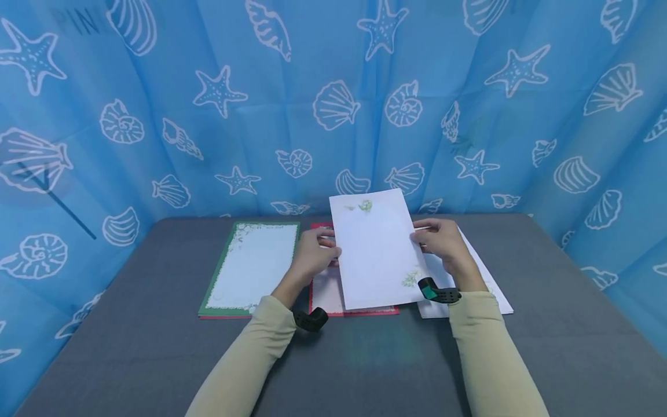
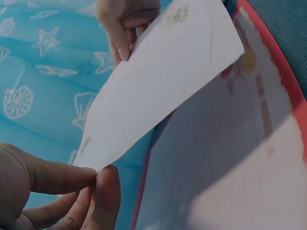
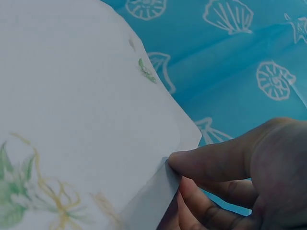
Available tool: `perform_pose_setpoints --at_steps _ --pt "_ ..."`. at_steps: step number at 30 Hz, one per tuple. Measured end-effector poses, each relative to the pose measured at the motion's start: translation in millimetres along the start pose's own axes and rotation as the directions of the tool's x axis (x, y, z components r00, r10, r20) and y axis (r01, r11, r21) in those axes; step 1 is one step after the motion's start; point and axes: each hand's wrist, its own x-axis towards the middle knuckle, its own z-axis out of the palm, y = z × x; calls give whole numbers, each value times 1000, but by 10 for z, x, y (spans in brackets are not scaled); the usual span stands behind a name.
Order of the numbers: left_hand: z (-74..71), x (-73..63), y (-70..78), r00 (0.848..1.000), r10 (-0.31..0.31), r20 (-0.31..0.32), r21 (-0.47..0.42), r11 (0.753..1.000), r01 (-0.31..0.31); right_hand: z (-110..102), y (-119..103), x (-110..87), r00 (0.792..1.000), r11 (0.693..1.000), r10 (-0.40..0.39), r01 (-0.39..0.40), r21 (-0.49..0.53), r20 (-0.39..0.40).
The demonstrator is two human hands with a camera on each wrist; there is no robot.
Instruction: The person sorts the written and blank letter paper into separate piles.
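Observation:
A white sheet of paper (image 1: pixel 377 255) with green leaf prints at two corners is held up, tilted, above the table. My left hand (image 1: pixel 314 253) pinches its left edge between thumb and fingers, which the left wrist view shows close up. On the opposite edge my right hand (image 1: pixel 443 240) pinches the sheet, with the thumb on the printed face in the right wrist view. Below the sheet, partly hidden by it, lies a red-bordered paper (image 1: pixel 325 295). Under my right forearm rests a stack of white paper (image 1: pixel 479 260).
To the left lies a green-bordered paper (image 1: pixel 255 263) with a red edge showing beneath it. All the papers lie on a dark grey table (image 1: pixel 156 289). A blue curtain (image 1: pixel 292 116) with white shells and starfish hangs behind the table.

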Motion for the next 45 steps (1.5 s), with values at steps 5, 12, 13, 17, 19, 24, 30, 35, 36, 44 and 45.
perform_pose_setpoints --at_steps 5,12,13,17,19,24,30,35,36,44,45 --pt "142 44 88 999 -13 36 -47 999 15 -130 122 67 998 999 49 -48 14 -51" --pt "406 109 204 997 -36 70 -76 996 42 -313 320 152 983 991 128 -124 40 -132" --pt "449 124 211 997 -41 67 -77 996 47 -332 309 134 980 990 140 -136 41 -142" --pt "617 174 228 996 -74 45 -75 994 77 -368 220 39 966 984 177 -171 50 -190" --pt "700 199 226 996 -89 29 -73 993 91 -381 177 -12 960 983 182 -177 43 -212" --pt "884 228 227 993 -116 2 -66 991 116 -428 188 -47 941 980 198 -193 46 -276" --pt "1059 227 244 990 -139 -1 -44 989 139 -523 300 -17 933 975 224 -216 60 -282" --pt "1191 217 254 985 -170 25 -16 985 171 -546 373 -5 917 965 262 -253 69 -302" --pt "1210 214 255 984 -175 32 -12 984 176 -545 382 -3 913 963 269 -259 73 -307" --pt "1306 206 274 974 -210 81 26 978 209 -559 397 -20 891 955 287 -294 34 -352" --pt "1314 206 272 974 -212 85 35 977 210 -561 400 -23 888 954 287 -298 26 -359"
